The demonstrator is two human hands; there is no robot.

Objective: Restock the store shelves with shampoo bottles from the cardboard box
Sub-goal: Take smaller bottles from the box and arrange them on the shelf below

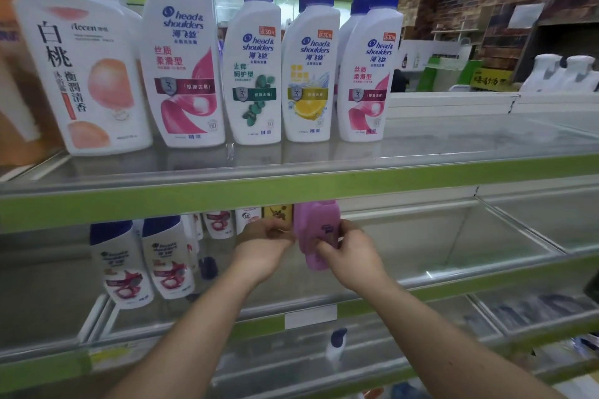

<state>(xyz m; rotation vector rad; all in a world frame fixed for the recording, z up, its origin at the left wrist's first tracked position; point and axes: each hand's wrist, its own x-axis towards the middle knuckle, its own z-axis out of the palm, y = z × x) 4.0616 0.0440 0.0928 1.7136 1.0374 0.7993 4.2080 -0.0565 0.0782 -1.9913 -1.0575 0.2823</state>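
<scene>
The left forearm (194, 334) and right forearm (437, 327) reach up from the bottom of the view into the middle shelf (453, 282). The right hand (346, 253) is grasping a pink bottle (316, 227), fingers wrapped across its front. The left hand (262, 243) sits just beside the bottle with its fingers curled toward the bottle's edge; I cannot tell whether it grasps the bottle or only steadies it. The bottle leans a little, and its top is hidden behind the green front edge (324, 185) of the shelf above. Whether its base rests on the shelf is not clear. The cardboard box is out of view.

The likeliest trouble is overhead. If the bottle is lifted or straightened carelessly, its hidden top could catch on that green edge and twist out of the grip. Let go while leaning, it would probably topple, and the shelf looks smooth enough for it to slide.

Crowding is the other worry. A row of small bottles (220, 223) and a yellow pack (277, 212) stand just behind the hands, so a push too deep could knock them over. To the left, near the left wrist, are a dark-capped little bottle (207, 267) and two white shampoo bottles (168, 259). A wide elbow swing on the way out could clip them.
</scene>
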